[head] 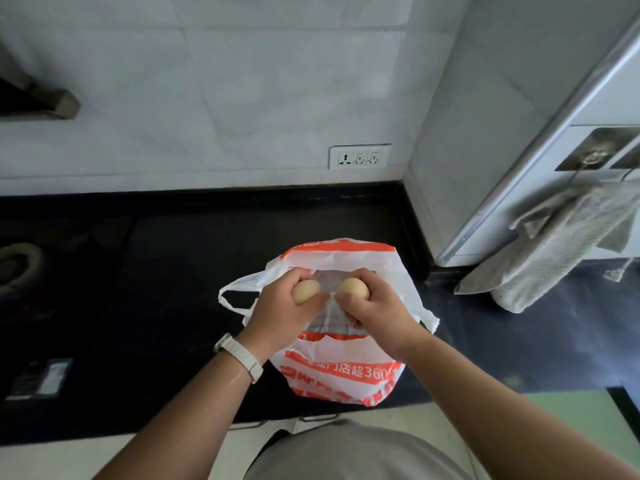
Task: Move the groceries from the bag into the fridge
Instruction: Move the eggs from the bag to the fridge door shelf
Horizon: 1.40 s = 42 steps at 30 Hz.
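A white and orange plastic shopping bag (341, 374) stands open on the black counter (173, 271), right in front of me. Both hands are over its mouth. My left hand (280, 311), with a white watch band on the wrist, is closed around a pale brown egg (306, 291). My right hand (375, 306) grips a second egg (354, 288) of the same colour. The two eggs sit side by side, slightly apart. What else lies inside the bag is hidden by my hands.
A white fridge (561, 140) stands at the right with a grey towel (554, 251) hanging from its door hook. A wall socket (359, 156) sits above the counter's back edge. A dark hob corner (38, 98) shows at the far left.
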{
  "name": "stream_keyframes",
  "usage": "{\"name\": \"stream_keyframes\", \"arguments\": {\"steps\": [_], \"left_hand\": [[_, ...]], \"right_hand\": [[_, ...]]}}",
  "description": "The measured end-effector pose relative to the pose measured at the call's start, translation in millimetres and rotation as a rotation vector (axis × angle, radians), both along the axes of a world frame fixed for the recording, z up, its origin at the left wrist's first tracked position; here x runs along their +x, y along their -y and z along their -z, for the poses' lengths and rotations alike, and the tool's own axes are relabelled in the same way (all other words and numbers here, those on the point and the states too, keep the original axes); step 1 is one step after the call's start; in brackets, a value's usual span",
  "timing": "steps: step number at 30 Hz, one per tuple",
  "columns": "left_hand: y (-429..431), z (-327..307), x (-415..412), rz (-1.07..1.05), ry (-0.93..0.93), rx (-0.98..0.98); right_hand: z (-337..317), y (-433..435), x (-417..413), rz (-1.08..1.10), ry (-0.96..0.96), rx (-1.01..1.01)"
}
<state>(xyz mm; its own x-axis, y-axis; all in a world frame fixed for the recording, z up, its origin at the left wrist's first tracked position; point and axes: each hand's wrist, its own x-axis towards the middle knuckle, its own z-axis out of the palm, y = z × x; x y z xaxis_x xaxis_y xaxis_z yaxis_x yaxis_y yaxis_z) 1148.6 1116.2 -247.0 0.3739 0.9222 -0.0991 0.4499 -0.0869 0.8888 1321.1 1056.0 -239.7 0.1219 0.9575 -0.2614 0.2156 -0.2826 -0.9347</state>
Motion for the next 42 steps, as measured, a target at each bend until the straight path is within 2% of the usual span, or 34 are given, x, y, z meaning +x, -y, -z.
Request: {"name": "stream_keyframes", "arguments": {"steps": [13, 20, 29, 35, 42], "left_hand": [[73, -41, 51, -0.182, 0.017, 0.025], [126, -50, 48, -0.435, 0.007, 0.020], [195, -75, -5, -0.780, -0.012, 0.062], [238, -79, -49, -0.895, -0.067, 0.037], [297, -78, -118, -1.025, -0.040, 0.093]], "right_hand": [[-17, 41, 62, -0.064, -0.059, 0.097], [-13, 55, 63, -0.224, -0.120, 0.085], [-41, 70, -4, -0.501, -0.063, 0.194], [-53, 90, -57, -0.633, -0.095, 0.159], [-58, 129, -140, -0.724, -0.074, 0.121]]}}
